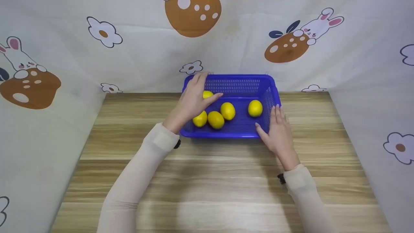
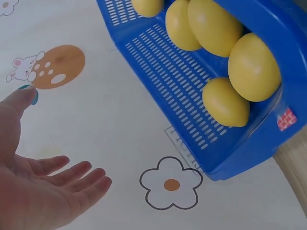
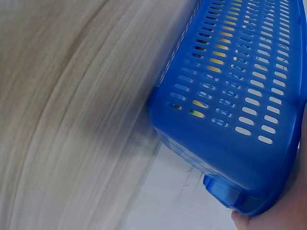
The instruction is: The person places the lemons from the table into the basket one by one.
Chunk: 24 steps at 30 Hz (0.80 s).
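A blue plastic basket (image 1: 223, 135) with slotted walls holds several yellow lemons (image 1: 228, 111), most grouped toward its left side and one lemon (image 1: 255, 108) apart at the right. Over the basket's left end is my left hand (image 1: 193, 98), fingers extended and thumb spread, partly hiding a lemon (image 1: 207, 94). The left wrist view shows that hand (image 2: 45, 187) with nothing in its palm, beside the basket (image 2: 165, 76). My right hand (image 1: 280, 134) lies along the basket's right rim with straight fingers, thumb over the front corner. Its edge (image 3: 283, 206) shows at the rim in the right wrist view.
The basket stands at the back of a wood-grain table (image 1: 226, 181). Behind and at both sides hangs a pale cloth (image 1: 142, 58) printed with rabbits and flowers. Cream sleeves (image 1: 129, 181) cover both arms, with a small dark device (image 1: 281, 178) at the right wrist.
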### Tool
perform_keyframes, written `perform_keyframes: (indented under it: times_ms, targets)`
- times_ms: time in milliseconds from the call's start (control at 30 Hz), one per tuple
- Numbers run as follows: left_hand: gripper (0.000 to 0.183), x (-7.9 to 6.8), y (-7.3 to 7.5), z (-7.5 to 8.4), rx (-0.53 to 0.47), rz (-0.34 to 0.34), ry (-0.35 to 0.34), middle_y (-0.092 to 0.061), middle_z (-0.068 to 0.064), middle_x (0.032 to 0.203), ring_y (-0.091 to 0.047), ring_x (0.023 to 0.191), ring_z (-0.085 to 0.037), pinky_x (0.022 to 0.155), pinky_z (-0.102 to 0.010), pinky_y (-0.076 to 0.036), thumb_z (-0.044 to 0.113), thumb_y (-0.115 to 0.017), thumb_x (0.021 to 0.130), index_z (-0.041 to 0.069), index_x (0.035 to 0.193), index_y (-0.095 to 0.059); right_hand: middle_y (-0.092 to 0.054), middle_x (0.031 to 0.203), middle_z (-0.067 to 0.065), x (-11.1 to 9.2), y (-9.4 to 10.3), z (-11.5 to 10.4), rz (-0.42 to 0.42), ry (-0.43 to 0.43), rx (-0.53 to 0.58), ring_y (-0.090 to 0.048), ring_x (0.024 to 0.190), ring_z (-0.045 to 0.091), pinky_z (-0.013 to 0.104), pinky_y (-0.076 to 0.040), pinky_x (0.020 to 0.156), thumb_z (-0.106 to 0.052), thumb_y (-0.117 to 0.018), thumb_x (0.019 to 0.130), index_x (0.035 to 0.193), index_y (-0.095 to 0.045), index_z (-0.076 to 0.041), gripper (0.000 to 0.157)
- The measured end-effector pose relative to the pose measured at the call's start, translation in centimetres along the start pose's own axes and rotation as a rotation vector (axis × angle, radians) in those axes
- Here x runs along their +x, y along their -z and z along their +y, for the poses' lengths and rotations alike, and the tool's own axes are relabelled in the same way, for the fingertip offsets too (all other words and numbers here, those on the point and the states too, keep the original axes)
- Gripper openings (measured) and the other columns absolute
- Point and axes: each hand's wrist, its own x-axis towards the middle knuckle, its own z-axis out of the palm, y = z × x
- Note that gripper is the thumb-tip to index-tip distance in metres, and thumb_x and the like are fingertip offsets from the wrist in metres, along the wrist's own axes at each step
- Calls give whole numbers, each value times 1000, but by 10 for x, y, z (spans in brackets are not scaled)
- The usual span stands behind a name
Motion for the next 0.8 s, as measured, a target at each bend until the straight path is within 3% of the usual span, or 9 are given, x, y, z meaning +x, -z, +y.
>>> perform_keyframes:
  times_ms: [300,533,800]
  targets:
    - [85,-19,-11,-3,118,73,29,-35,-26,166,-34,154,-40,130,-50,-27,47,-62,105,-3,164,-27,-17,170,33,-4,2,-4,18,1,-9,-13,160,47,57,-7,132,-47,-55,105,161,-21,13,89]
    - [83,-41,-27,-13,236,188,13,-41,-30,161,-40,150,-47,128,-56,-30,47,-63,105,-7,160,-34,-22,171,29,-7,2,-7,61,8,-9,-16,160,46,60,-7,132,-49,-56,104,164,-24,7,87]
    - [86,-71,-49,-15,369,245,23,-44,-28,160,-40,149,-49,125,-64,-30,57,-62,102,-3,160,-38,-22,172,26,-18,2,-10,91,11,-17,-15,161,46,66,-7,130,-52,-57,103,166,-25,2,89]
